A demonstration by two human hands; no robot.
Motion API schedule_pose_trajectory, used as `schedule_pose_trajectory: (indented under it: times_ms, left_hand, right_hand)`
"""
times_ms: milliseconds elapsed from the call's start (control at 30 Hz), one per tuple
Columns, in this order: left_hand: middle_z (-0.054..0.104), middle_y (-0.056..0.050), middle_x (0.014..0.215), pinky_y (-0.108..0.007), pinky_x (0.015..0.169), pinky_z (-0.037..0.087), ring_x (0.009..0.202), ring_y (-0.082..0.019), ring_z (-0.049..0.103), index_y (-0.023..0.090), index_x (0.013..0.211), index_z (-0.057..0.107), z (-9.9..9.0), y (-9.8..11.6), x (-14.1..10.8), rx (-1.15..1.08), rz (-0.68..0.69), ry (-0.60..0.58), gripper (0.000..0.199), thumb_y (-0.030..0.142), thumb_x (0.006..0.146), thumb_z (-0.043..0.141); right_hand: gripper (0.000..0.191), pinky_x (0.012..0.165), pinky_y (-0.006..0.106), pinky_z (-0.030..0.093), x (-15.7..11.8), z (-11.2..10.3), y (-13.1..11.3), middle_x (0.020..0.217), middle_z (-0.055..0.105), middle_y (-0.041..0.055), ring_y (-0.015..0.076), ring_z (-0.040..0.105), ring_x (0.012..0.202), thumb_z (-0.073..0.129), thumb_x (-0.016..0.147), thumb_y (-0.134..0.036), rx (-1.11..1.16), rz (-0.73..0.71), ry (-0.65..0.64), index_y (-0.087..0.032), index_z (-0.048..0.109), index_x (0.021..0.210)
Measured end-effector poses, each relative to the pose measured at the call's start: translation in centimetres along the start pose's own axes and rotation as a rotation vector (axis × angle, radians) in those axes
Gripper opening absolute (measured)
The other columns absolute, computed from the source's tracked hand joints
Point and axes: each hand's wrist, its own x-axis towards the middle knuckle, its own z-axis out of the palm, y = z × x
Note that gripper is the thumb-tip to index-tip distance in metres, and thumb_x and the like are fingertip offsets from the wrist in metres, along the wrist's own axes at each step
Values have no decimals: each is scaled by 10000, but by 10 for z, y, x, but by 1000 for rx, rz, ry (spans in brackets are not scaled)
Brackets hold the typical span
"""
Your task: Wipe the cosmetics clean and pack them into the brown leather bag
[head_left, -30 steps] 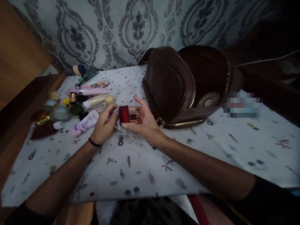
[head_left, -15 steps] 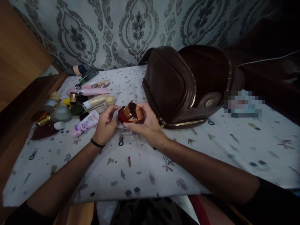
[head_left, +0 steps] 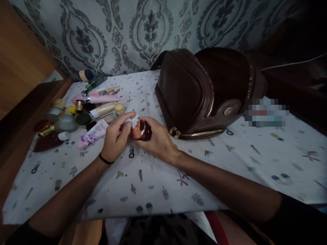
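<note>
Copper-capped jar gripped by curled right hand over table; white wipe pinched in left hand against jar. Wiping apparently in hand; steady hold, light turning seemingly called for.

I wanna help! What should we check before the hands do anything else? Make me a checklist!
1. Right hand gripping the dark red jar: ok.
2. Left hand holding the white tissue-like piece: ok.
3. Copper cap on the jar: ok.
4. Cap screwed tight: cannot tell.
5. Purple-and-white tube clear of the left hand: cannot tell; its end lies right by that hand.
6. Brown bag resting on the table: ok.
</note>
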Motion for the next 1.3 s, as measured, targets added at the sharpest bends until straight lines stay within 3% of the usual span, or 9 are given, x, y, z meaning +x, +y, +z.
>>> schedule_pose_trajectory:
  times_ms: [200,333,433,533,667,800,967,1300]
  left_hand:
    - [651,-125,1292,-446,1093,455,1269,-249,573,162,1216,617,2,6,-3,116,273,-59,296,183,953,482]
    - [676,-130,1189,-460,1055,491,1235,-262,588,165,1195,593,4,16,-5,141,517,-125,293,121,908,560]
    - [689,-124,1103,-422,979,537,1133,-245,635,166,1143,596,6,22,-7,119,605,-173,259,85,899,566]
    - [685,-84,955,-371,843,555,952,-205,656,184,1072,606,5,24,-7,103,569,-133,212,75,906,533]
    - [637,-38,822,-339,739,508,794,-176,603,196,982,611,-1,18,-3,173,448,-41,175,89,907,494]
    - [615,-58,919,-357,802,503,891,-198,591,179,1025,590,-3,11,1,280,307,-2,183,120,890,483]
    - [601,-64,994,-370,855,511,966,-210,599,173,1078,562,-1,4,2,251,152,29,224,154,864,500]
    - [630,-62,1069,-398,947,499,1043,-214,613,201,1102,546,-3,4,2,40,41,46,198,206,908,508]
  right_hand:
    - [243,800,354,498,-1,-1,-2,946,657,65,225,606,886,681,737,-232,-110,-45,-58,-187,586,956]
    - [196,813,341,484,0,-2,0,954,650,75,218,605,904,625,729,-185,-66,-27,-79,-176,576,918]
    - [128,697,301,456,1,-4,2,838,612,34,181,570,771,597,706,-200,-49,50,-104,-189,523,809]
    - [187,593,262,382,2,-4,0,726,542,-15,138,491,651,626,654,-217,-58,131,-88,-207,448,709]
    - [208,640,259,400,3,-2,-4,750,578,-20,140,520,694,689,629,-211,-8,123,-69,-198,508,731]
    - [354,745,287,460,2,-2,-5,912,661,15,177,601,821,724,655,-222,48,132,-77,-191,620,992]
    - [684,802,330,496,1,-2,-1,989,687,58,216,651,887,777,644,-276,56,177,-66,-159,513,1263]
    - [794,882,393,510,-3,-2,-3,1167,651,148,282,645,1077,731,715,-253,-47,42,-112,-159,330,1395]
